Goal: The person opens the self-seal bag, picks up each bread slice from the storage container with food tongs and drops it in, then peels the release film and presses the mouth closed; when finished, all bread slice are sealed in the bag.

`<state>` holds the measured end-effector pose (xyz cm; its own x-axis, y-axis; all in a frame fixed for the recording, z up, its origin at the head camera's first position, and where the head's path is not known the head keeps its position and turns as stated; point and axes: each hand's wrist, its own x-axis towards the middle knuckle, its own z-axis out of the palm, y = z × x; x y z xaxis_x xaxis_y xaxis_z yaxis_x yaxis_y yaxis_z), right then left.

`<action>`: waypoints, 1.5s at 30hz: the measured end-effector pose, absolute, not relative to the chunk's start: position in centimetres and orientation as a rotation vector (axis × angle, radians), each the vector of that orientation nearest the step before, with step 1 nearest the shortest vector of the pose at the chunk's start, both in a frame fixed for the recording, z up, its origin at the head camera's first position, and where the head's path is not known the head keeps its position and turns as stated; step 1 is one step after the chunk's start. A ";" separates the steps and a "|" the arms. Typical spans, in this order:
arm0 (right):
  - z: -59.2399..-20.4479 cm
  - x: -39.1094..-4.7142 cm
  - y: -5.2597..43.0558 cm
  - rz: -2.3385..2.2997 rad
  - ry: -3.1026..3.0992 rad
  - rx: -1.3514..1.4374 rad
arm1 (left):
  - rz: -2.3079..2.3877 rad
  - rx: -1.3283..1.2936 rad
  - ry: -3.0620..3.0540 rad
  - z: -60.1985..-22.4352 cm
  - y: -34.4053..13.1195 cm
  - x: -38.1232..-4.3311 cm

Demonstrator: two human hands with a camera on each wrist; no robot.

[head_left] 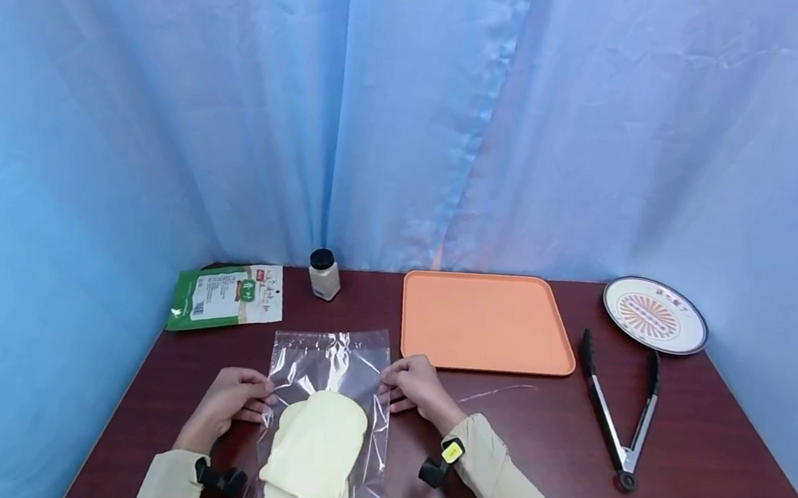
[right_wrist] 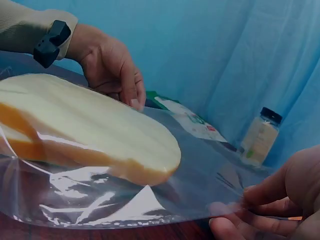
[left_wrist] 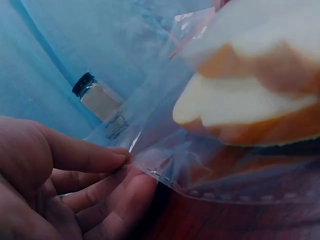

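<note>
A clear plastic bag (head_left: 337, 352) lies at the front of the dark red table, with two overlapping slices of bread (head_left: 319, 452) inside. My left hand (head_left: 229, 402) pinches the bag's left edge between thumb and fingers. On the opposite edge, my right hand (head_left: 417, 389) pinches the film in the same way. In the left wrist view, the left hand (left_wrist: 95, 175) grips the seam beside the brown-crusted bread (left_wrist: 250, 107). The right wrist view shows the right hand (right_wrist: 270, 205) holding the film, with the bread (right_wrist: 95, 125) lying under it.
Behind the bag stand a green-and-white packet (head_left: 229, 296) and a black-capped jar (head_left: 325, 275). An orange tray (head_left: 486, 323) lies at the back centre. On the right are metal tongs (head_left: 604, 417) with black tips and a patterned plate (head_left: 655, 315). Blue curtains (head_left: 412, 121) enclose the table.
</note>
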<state>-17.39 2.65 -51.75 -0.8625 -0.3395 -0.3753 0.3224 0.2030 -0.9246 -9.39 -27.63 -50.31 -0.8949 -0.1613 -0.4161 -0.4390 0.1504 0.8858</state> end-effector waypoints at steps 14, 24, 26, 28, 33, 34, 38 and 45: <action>-51.3 -18.8 1.9 -1.746 2.018 -0.012 | 1.802 -0.603 2.270 -50.1 -28.5 -13.0; -51.1 -20.3 0.8 -1.696 2.249 -0.047 | 1.795 -0.578 2.310 -50.5 -28.1 -14.8; -51.2 -20.6 0.9 -1.690 2.257 -0.043 | 1.808 -0.569 2.311 -50.6 -28.2 -15.0; -51.2 -20.8 0.9 -1.686 2.256 -0.049 | 1.819 -0.558 2.311 -50.6 -28.3 -15.2; -51.2 -21.2 1.2 -1.670 2.269 -0.081 | 1.859 -0.567 2.292 -50.7 -28.4 -15.4; -51.1 -21.3 1.3 -1.669 2.272 -0.085 | 1.869 -0.575 2.286 -50.7 -28.4 -15.4; -51.1 -21.6 1.7 -1.695 2.231 -0.076 | 1.940 -0.599 2.228 -50.9 -28.7 -15.3; -51.2 -22.0 2.4 -1.726 2.135 -0.111 | 2.057 -0.595 2.094 -51.3 -29.5 -15.4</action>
<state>-21.96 2.40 -51.23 -0.9201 -0.3019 -0.2494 0.1806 0.2378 -0.9544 -15.42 -29.54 -51.29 -0.9107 -0.1761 -0.3736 -0.3767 -0.0166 0.9262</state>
